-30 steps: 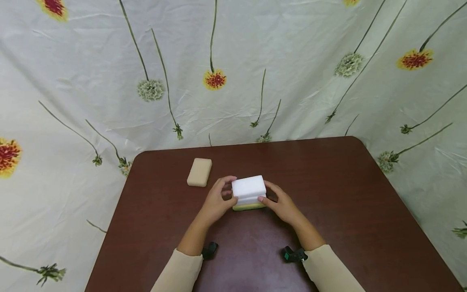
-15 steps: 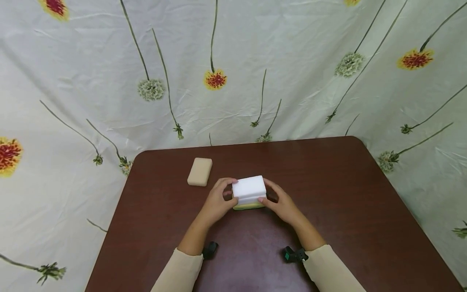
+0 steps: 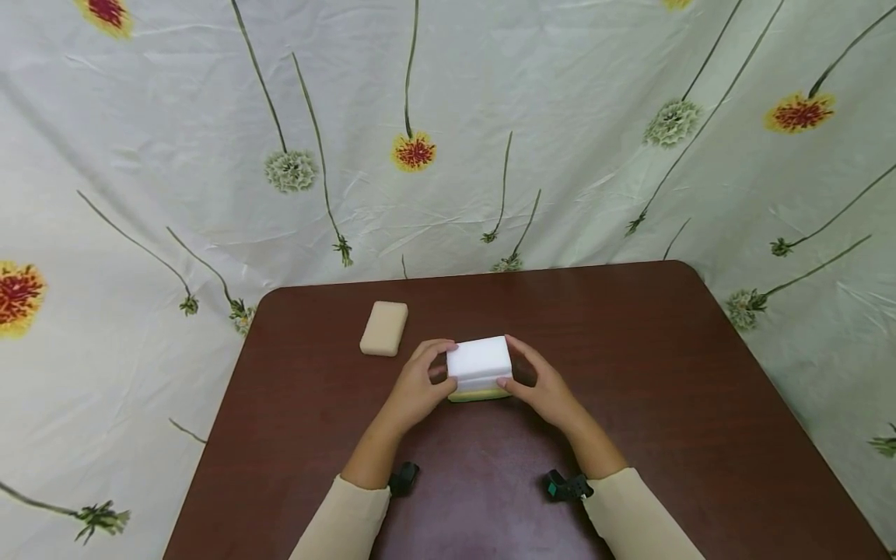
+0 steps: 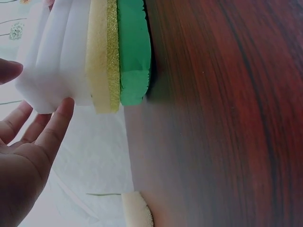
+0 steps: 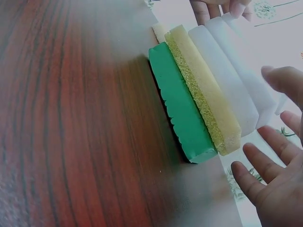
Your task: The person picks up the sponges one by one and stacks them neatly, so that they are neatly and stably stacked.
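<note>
A stack of sponge-like blocks stands on the brown table (image 3: 483,482). At its bottom is a green block (image 5: 182,104), with a yellow sponge (image 4: 102,56) on it and white foam sponges (image 3: 479,359) on top. My left hand (image 3: 413,389) holds the left end of the white sponges, thumb at the front corner and index finger at the back. At the right end, my right hand (image 3: 549,393) holds them in the same way; its lower fingers spread beside the stack in the right wrist view.
A beige sponge block (image 3: 383,329) lies flat on the table, behind and left of the stack. Behind the table's far edge hangs a white cloth (image 3: 560,155) printed with flowers. A small black device (image 3: 565,488) sits at the right wrist.
The stack stays in place between both hands. The right index finger has shifted slightly toward the back corner of the top white sponge; the left hand has barely moved.
</note>
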The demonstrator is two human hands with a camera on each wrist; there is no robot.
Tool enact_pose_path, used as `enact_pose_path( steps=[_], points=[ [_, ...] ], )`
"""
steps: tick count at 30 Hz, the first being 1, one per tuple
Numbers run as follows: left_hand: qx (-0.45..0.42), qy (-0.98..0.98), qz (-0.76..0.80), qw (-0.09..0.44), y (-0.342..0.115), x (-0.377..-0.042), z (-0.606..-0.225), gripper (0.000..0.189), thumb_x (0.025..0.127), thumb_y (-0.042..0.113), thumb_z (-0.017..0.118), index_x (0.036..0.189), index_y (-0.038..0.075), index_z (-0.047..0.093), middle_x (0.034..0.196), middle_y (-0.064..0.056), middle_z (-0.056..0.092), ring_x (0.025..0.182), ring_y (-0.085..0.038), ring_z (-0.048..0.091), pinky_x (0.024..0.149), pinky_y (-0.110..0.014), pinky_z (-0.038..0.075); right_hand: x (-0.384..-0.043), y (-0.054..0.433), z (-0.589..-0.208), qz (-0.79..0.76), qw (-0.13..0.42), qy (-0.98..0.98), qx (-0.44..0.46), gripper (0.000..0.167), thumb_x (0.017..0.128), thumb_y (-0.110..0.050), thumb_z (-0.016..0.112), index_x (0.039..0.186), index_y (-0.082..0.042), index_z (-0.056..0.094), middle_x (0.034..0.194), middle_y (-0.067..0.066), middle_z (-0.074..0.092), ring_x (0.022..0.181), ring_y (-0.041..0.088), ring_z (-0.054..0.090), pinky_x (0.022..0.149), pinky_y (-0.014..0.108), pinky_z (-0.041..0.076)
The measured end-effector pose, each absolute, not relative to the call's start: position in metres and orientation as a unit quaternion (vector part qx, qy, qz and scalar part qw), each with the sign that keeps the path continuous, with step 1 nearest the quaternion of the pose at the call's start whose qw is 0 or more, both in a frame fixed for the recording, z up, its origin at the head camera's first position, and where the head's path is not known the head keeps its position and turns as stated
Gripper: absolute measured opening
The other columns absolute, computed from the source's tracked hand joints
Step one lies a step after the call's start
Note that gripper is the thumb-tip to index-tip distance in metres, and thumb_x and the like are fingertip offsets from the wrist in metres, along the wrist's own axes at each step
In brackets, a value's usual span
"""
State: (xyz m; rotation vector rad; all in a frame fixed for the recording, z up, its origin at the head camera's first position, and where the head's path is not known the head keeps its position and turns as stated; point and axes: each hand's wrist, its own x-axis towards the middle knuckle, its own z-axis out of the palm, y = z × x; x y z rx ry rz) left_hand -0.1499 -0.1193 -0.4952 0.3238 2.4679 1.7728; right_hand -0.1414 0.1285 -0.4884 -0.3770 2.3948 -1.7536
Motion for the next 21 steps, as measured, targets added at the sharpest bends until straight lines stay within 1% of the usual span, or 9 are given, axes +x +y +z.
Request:
enact_pose_path(
  steps=[5, 9, 10, 13, 15, 17, 21],
  points=[
    [0.097, 0.808, 0.578, 0.054, -0.117, -0.148, -0.491, 0.051, 0.086, -0.007, 0.064, 0.136, 0.002, 0.058, 0.148, -0.01, 0.047, 0.141, -0.028, 0.046, 0.111, -0.047, 0.047, -0.138, 0.127, -0.481, -0.582, 0.061, 0.801, -0.131, 0.071, 0.089, -0.006, 0.076, 0.153, -0.01, 0.044, 0.154, 0.022, 0.045, 0.146, 0.043, 0.038, 0.117, 0.066, 0.03],
    [0.098, 0.81, 0.576, 0.057, -0.114, -0.141, -0.473, 0.051, 0.085, -0.009, 0.062, 0.135, -0.002, 0.057, 0.147, -0.014, 0.048, 0.14, -0.031, 0.046, 0.111, -0.049, 0.046, -0.14, 0.128, -0.486, -0.577, 0.057, 0.805, -0.127, 0.071, 0.089, -0.007, 0.076, 0.152, -0.013, 0.045, 0.153, 0.022, 0.047, 0.145, 0.043, 0.039, 0.116, 0.064, 0.032],
    [0.1, 0.81, 0.575, 0.053, -0.113, -0.139, -0.471, 0.051, 0.085, -0.009, 0.062, 0.135, -0.003, 0.057, 0.146, -0.015, 0.048, 0.139, -0.032, 0.047, 0.11, -0.05, 0.047, -0.142, 0.128, -0.49, -0.578, 0.057, 0.804, -0.126, 0.071, 0.089, -0.008, 0.076, 0.153, -0.014, 0.044, 0.154, 0.021, 0.046, 0.146, 0.042, 0.038, 0.116, 0.064, 0.032],
    [0.099, 0.812, 0.573, 0.043, -0.113, -0.14, -0.476, 0.05, 0.084, -0.01, 0.063, 0.133, -0.001, 0.059, 0.145, -0.012, 0.049, 0.138, -0.031, 0.049, 0.109, -0.049, 0.048, -0.147, 0.13, -0.507, -0.586, 0.056, 0.797, -0.134, 0.073, 0.09, -0.012, 0.077, 0.154, -0.021, 0.043, 0.157, 0.017, 0.044, 0.144, 0.042, 0.041, 0.115, 0.064, 0.034],
    [0.099, 0.812, 0.573, 0.041, -0.113, -0.139, -0.475, 0.05, 0.084, -0.01, 0.063, 0.133, 0.0, 0.06, 0.144, -0.01, 0.05, 0.138, -0.03, 0.049, 0.109, -0.048, 0.048, -0.15, 0.131, -0.515, -0.594, 0.055, 0.79, -0.14, 0.071, 0.091, -0.016, 0.076, 0.153, -0.026, 0.043, 0.158, 0.014, 0.043, 0.143, 0.041, 0.043, 0.112, 0.063, 0.038],
    [0.096, 0.809, 0.577, 0.049, -0.113, -0.139, -0.474, 0.05, 0.084, -0.01, 0.063, 0.133, 0.001, 0.059, 0.145, -0.011, 0.049, 0.139, -0.028, 0.048, 0.11, -0.048, 0.047, -0.152, 0.132, -0.521, -0.602, 0.053, 0.784, -0.146, 0.068, 0.092, -0.02, 0.075, 0.152, -0.03, 0.044, 0.158, 0.011, 0.043, 0.141, 0.039, 0.046, 0.109, 0.059, 0.043],
    [0.097, 0.804, 0.583, 0.062, -0.113, -0.134, -0.462, 0.049, 0.086, -0.009, 0.062, 0.135, -0.001, 0.058, 0.147, -0.014, 0.047, 0.14, -0.03, 0.046, 0.112, -0.048, 0.046, -0.152, 0.131, -0.521, -0.607, 0.047, 0.779, -0.151, 0.061, 0.094, -0.021, 0.073, 0.15, -0.028, 0.047, 0.156, 0.01, 0.046, 0.137, 0.036, 0.051, 0.101, 0.048, 0.051]
  ],
)
